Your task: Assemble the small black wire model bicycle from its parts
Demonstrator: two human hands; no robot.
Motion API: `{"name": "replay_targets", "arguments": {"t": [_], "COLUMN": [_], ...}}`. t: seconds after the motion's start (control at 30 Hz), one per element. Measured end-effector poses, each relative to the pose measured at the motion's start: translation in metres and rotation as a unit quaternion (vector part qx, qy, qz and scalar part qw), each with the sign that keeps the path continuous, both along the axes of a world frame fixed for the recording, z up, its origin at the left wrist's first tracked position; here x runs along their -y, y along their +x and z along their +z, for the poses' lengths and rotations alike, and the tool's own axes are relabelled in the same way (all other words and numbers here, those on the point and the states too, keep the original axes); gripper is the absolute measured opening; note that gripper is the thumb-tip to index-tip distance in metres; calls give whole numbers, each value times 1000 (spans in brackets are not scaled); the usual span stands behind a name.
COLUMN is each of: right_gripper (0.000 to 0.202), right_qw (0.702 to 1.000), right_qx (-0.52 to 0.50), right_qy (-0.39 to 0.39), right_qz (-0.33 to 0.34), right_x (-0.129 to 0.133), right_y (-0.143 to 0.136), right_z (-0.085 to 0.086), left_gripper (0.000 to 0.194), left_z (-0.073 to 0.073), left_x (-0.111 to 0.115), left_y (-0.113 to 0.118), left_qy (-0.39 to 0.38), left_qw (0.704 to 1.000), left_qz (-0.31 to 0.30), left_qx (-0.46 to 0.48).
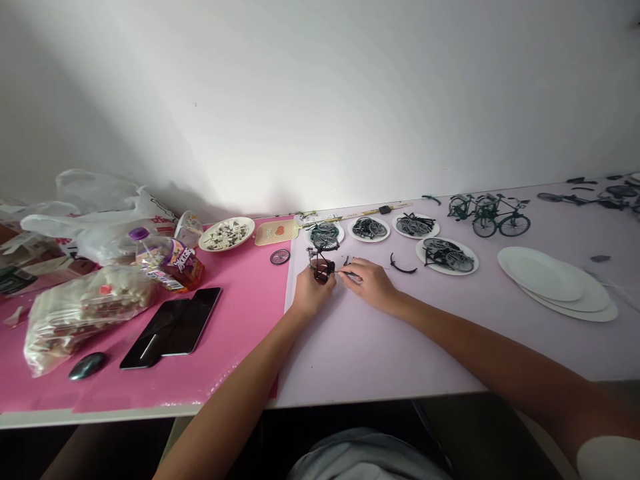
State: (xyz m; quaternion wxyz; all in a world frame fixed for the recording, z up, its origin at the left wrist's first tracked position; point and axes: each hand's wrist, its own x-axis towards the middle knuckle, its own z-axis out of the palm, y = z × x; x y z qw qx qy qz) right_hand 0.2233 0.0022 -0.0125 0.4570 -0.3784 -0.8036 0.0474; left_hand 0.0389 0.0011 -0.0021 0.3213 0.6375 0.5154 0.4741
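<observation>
My left hand (314,288) is closed around a small model bicycle frame (324,267), dark with a reddish-brown lower part. Its fingers grip the frame from below and the left. My right hand (367,281) pinches close to the frame's right side, its fingertips round a thin, slender piece too small to name. A loose black model wheel (280,257) lies on the pink mat to the left. Beyond my hands stands a small plate of green wheels and parts (325,235). A curved black part (403,265) rests to the right of my right hand.
Small plates of black parts (369,229) line the back, with assembled model bicycles (500,217) farther right. Stacked white plates (600,303) lie at right. On the pink mat are phones (193,323), a mouse (87,366), a drink bottle (170,263) and plastic bags (87,300).
</observation>
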Motion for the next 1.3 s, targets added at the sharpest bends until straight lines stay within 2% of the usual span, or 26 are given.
{"name": "replay_targets", "arguments": {"t": [0.17, 0.37, 0.53, 0.73, 0.93, 1.13, 1.3], "right_gripper": [21, 22, 27, 29, 33, 35, 35], "right_qw": [999, 999, 995, 982, 956, 949, 947], "right_qx": [31, 16, -54, -155, -222, -234, -223], "right_qy": [-16, -47, -78, -109, -188, -197, -213], "right_qz": [-5, -14, -8, 10, 48, 77, 86], "right_x": [2, 3, 1, 0, 3, 8, 9], "right_y": [0, -1, -2, -1, -2, -3, -4], "right_z": [4, 4, 2, 6, 7, 11, 11], "left_gripper": [25, 27, 31, 36, 36, 34, 33], "left_z": [1, 3, 6, 6, 3, 6, 7], "left_x": [2, 2, 1, -1, 0, 3, 4], "left_y": [1, 1, 2, 2, 2, 2, 3], "left_qy": [1, -15, -67, -90, -87, -90, -94], "left_qw": [1000, 999, 993, 981, 983, 982, 982], "left_qz": [-5, 0, -24, -58, -82, -106, -102], "left_qx": [15, 37, 99, 162, 143, 129, 131]}}
